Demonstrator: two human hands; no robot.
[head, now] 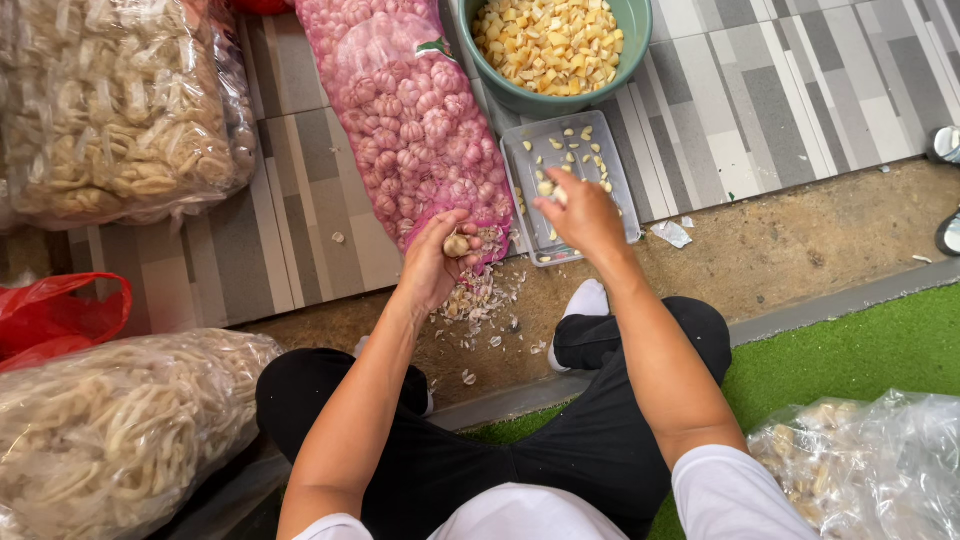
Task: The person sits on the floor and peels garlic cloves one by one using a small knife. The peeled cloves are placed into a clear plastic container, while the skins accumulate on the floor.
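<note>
Left hand (pixel 435 262) closed round a garlic bulb (pixel 457 244) beside the pink mesh sack (pixel 415 120), right hand (pixel 580 212) pinching a peeled clove (pixel 546 187) over the grey tray (pixel 622 190); green bowl (pixel 540 98) heaped with cloves, sack nearly full, plenty left.

Left hand (pixel 437 262) gripping garlic bulb (pixel 457 244), right hand (pixel 583 212) over grey tray (pixel 618 200), perhaps dropping cloves
</note>
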